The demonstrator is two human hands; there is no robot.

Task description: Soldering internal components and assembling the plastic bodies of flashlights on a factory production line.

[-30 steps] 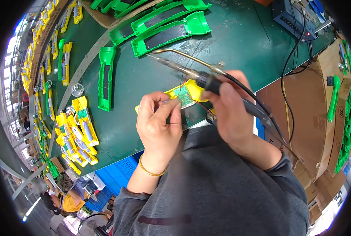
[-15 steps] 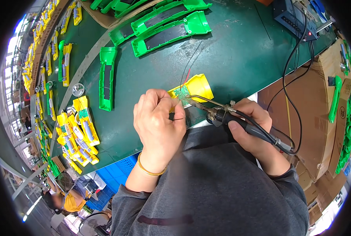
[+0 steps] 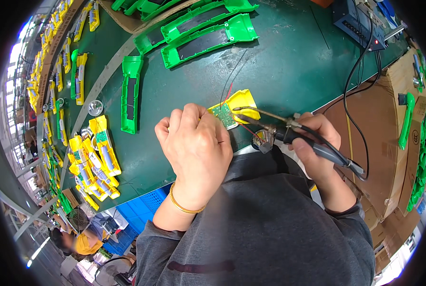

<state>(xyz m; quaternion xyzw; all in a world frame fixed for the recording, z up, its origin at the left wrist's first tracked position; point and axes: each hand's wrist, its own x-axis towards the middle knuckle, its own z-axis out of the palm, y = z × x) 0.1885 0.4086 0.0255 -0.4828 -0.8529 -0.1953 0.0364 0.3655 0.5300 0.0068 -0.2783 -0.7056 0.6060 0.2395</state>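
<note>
My left hand (image 3: pixel 196 148) is closed over the left part of a yellow plastic housing (image 3: pixel 244 100), covering most of it. A green circuit board (image 3: pixel 225 116) shows at the housing's open end, with thin red and black wires rising from it. My right hand (image 3: pixel 321 167) grips a soldering iron (image 3: pixel 313 147) that has a thin metal tube along its shaft. The iron's tip is over the housing, just right of the board; whether it touches is unclear. A small round reflector (image 3: pixel 263 140) on red wires hangs under the iron by the table edge.
Green housing halves (image 3: pixel 208 45) lie at the back, another (image 3: pixel 130 95) at left. Several yellow housings with batteries (image 3: pixel 96 162) are piled at left, near a clear lens cup (image 3: pixel 95 108). A blue soldering station (image 3: pixel 358 24) stands back right, its cable (image 3: pixel 347 105) looping down. Cardboard (image 3: pixel 365 143) is at right.
The iron and my right hand have shifted right, its tip lifting off the board. My left hand has changed from a pinch beside the board to a grip over the housing. The reflector now shows more.
</note>
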